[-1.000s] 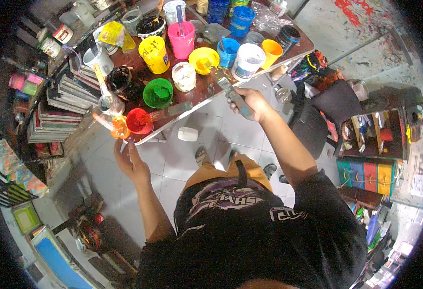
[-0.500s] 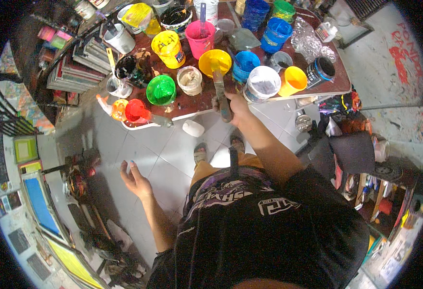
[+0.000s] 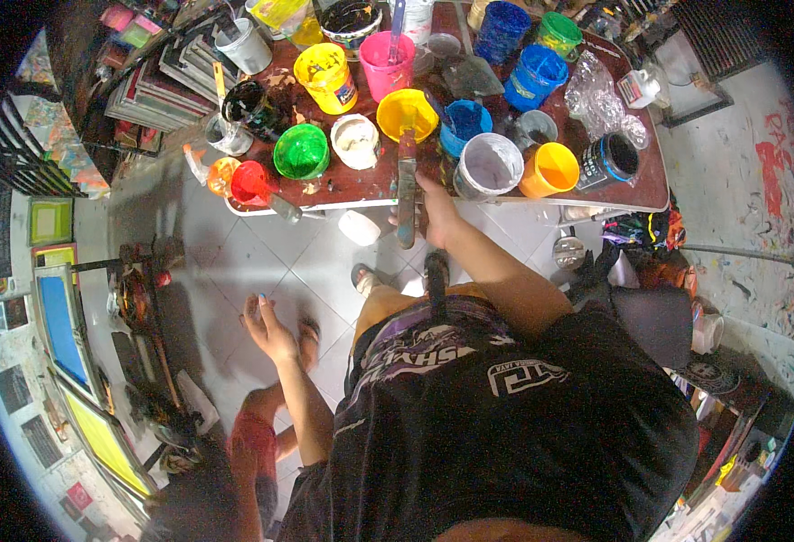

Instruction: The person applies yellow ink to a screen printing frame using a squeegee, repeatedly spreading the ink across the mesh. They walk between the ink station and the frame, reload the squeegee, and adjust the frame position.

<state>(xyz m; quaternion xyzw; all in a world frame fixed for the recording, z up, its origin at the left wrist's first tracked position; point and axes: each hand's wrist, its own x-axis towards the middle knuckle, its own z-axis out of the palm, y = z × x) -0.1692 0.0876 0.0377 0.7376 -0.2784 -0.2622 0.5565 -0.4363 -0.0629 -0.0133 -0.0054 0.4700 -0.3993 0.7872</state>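
Over the front edge of the dark-red counter [image 3: 326,191], a long, narrow paint spatula [image 3: 406,185], smeared and blue-grey at its handle's end, is held with its blade inside a yellow tub [image 3: 387,118]. Its handle is gripped by the right hand [image 3: 438,217]; the left hand [image 3: 274,335] is held empty, loosely spread.

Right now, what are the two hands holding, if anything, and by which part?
The right hand holds a spatula by its handle; the left hand holds nothing.
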